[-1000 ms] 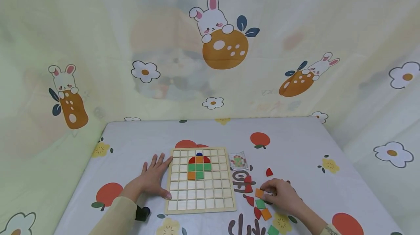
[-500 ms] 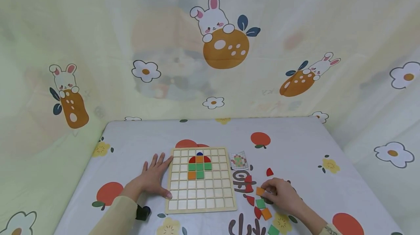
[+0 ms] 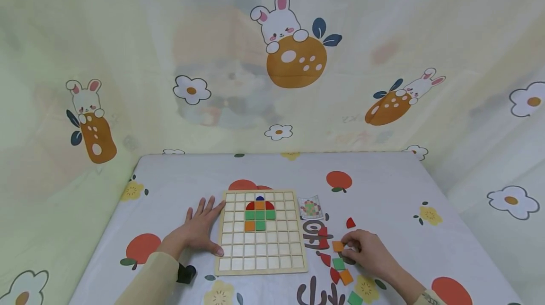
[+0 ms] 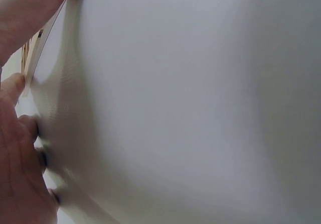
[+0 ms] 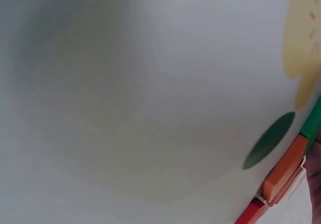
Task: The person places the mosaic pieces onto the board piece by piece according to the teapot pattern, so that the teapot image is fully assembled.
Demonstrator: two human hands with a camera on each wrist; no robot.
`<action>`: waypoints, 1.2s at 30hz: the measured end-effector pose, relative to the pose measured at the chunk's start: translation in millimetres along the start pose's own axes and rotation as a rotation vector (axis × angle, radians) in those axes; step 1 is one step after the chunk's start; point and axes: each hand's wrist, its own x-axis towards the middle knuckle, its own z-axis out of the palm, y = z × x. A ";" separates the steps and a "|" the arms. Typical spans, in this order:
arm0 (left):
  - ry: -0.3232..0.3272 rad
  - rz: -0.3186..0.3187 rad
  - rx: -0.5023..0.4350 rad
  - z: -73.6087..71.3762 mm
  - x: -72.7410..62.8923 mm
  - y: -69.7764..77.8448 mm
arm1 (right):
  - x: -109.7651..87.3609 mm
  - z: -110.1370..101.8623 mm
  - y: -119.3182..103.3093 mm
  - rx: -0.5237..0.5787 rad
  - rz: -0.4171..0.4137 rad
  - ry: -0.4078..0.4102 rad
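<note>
My left hand (image 3: pixel 196 229) lies spread at the left edge of a wooden grid board (image 3: pixel 249 250), its thumb and index fingertip touching the rim. Coloured tiles fill several upper cells: green squares (image 3: pixel 260 214), orange squares (image 3: pixel 249 225), red curved pieces (image 3: pixel 270 206) and a small blue piece (image 3: pixel 260 198). Right of the board, my right hand (image 3: pixel 370 250) pinches the right edge of an orange square tile (image 3: pixel 338 246) between thumb and index finger, low over the cloth. In the right wrist view only a sliver of that hand shows, beside green, orange and red tiles.
A small picture card (image 3: pixel 311 207) lies against the board's upper right. Loose red (image 3: pixel 350 222), green (image 3: pixel 338 264) and orange (image 3: pixel 346 277) tiles are scattered around the right hand. A black device (image 3: pixel 186 274) sits at the left wrist. Patterned cloth (image 3: pixel 383 187) covers the table.
The orange square tile at the right fingertips has shifted slightly away from me. The left hand and the board pieces keep their places; the head view has shifted a little.
</note>
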 end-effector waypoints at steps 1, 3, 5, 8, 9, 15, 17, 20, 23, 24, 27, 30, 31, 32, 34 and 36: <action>0.000 0.002 0.001 -0.2 0.1 0.2 | 0.0 -0.2 0.0 0.005 -0.003 0.001; 0.002 0.004 0.002 -0.2 0.5 0.2 | -0.2 -0.7 0.0 0.008 -0.010 0.000; 0.002 0.005 0.004 -0.2 0.6 -0.1 | -0.4 -1.0 -0.1 0.009 -0.014 -0.002; -0.002 0.003 0.003 0.3 0.9 -0.8 | -0.8 -1.1 0.1 0.001 -0.019 -0.004; -0.004 0.001 0.003 0.5 0.9 -1.1 | -0.9 -1.2 0.2 0.002 -0.016 -0.005; -0.004 0.002 0.000 1.9 2.0 -2.4 | -1.9 -5.0 -0.6 0.026 0.019 -0.015; -0.003 0.002 0.002 2.0 2.3 -2.6 | -2.1 -7.2 -1.4 0.041 0.012 -0.016; -0.001 0.006 0.004 1.3 2.0 -2.4 | -1.1 -10.1 -3.5 0.062 -0.006 -0.013; -0.004 0.006 0.007 1.3 1.0 -2.4 | 0.3 -11.2 -7.7 0.081 -0.022 -0.005; -0.006 0.005 0.007 1.3 0.7 -2.4 | 0.8 -11.1 -9.6 0.084 -0.025 -0.002; -0.013 0.008 -0.006 -0.6 -0.7 -1.4 | 2.7 -10.1 -17.4 0.087 -0.025 0.011; -0.019 0.008 -0.020 -3.2 -1.3 -0.1 | 6.0 -9.0 -27.8 0.083 -0.030 0.015; -0.021 0.008 -0.023 -4.0 -1.4 0.3 | 7.3 -8.6 -31.7 0.083 -0.034 0.018; -0.022 0.007 -0.025 -4.3 -1.1 0.3 | 8.8 -8.1 -35.3 0.084 -0.039 0.017; -0.030 0.001 -0.021 -4.5 0.1 0.6 | 12.3 -6.7 -42.1 0.084 -0.066 0.017; -0.043 -0.007 -0.012 -3.9 1.4 0.4 | 15.9 -4.4 -47.9 0.091 -0.095 0.021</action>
